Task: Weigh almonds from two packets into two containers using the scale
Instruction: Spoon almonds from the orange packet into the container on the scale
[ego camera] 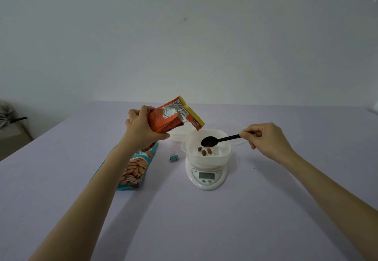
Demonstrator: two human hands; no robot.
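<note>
Orange packet (166, 117) tilted over white container (208, 148) w/ 3 almonds (204, 151); left hand (141, 125) grips packet, right hand (266, 138) pinches black spoon (216, 140).

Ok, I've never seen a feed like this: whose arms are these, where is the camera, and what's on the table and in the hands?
No robot: a person's arms, filmed from a camera on their head. The left hand grips a tilted orange almond packet; the right hand pinches a black spoon above a white container holding a few almonds, which sits on a digital scale. On the table lie a teal almond packet, a blue binder clip and a second white container behind.
</note>
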